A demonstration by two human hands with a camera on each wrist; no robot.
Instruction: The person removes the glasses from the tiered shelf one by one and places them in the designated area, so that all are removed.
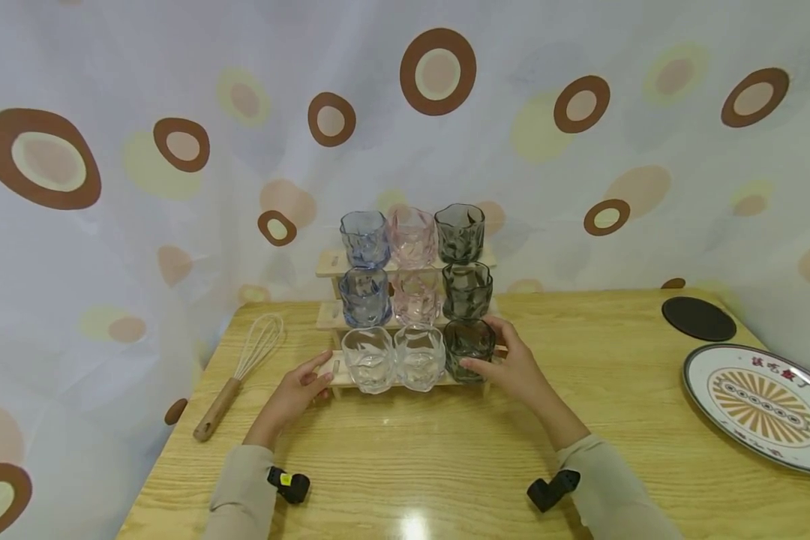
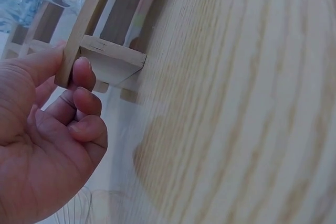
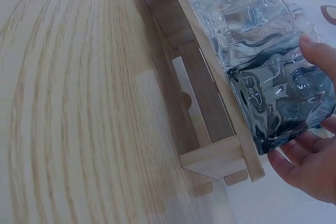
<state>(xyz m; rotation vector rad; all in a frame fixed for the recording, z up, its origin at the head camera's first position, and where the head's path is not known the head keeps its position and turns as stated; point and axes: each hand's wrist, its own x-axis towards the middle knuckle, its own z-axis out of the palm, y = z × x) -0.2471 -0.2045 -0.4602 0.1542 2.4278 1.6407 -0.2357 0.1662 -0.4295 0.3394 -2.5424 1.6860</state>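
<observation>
- The grey glass (image 1: 469,354) stands at the right end of the bottom tier of the wooden rack (image 1: 329,316), near its front edge.
- The right hand (image 1: 518,369) grips that glass between spread thumb and curled fingers; the left hand (image 1: 298,391) pinches the tier's left end.
- The glass looks rigid, smooth, fairly heavy and breakable; its dimpled sides should grip best.
- The rack seems light, safest steadied by its ends.

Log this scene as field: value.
left hand: pinches bottom shelf of pale wooden tiered rack
right hand: grips dark grey rippled glass, bottom shelf
bottom shelf also: two clear rippled glasses
middle shelf: blue, pink, grey rippled glasses
top shelf: blue, pink, grey glasses
left of rack: wire whisk, wooden handle
right of rack: round white plate, flat black disc
</observation>
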